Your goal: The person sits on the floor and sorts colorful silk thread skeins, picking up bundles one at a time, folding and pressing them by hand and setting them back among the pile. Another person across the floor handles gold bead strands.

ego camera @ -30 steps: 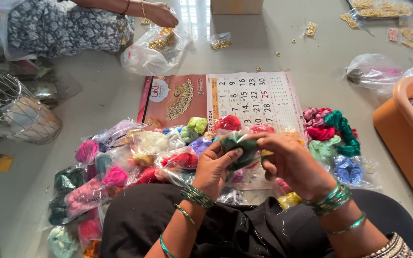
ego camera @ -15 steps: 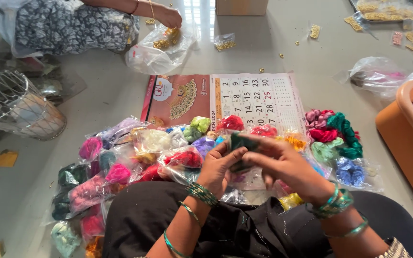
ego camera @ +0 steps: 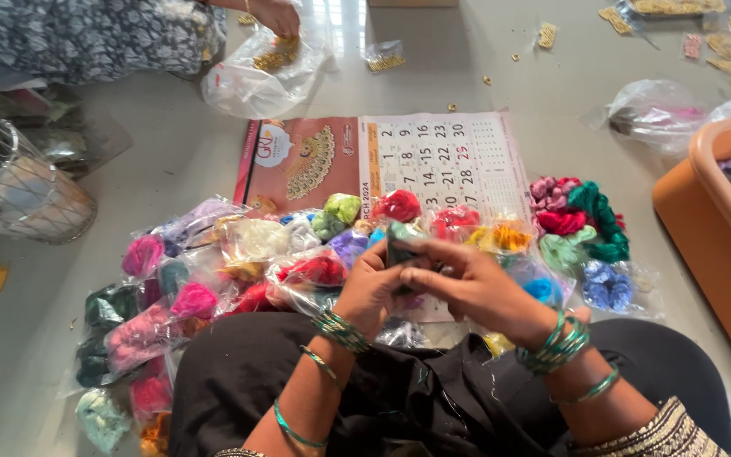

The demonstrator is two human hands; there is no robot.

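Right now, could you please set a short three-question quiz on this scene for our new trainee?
1. True or false: both hands hold the dark green bundle.
2. What lies flat on the floor beyond the bagged bundles: A a calendar, B a towel, C a tray?
3. What colour is the tub at the right edge?

Key:
1. True: left hand and right hand meet on it.
2. A, the calendar.
3. Orange, the tub.

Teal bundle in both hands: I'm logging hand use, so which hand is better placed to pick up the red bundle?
Probably the left hand: the red bundle lies just beside it, while the right hand sits farther across.
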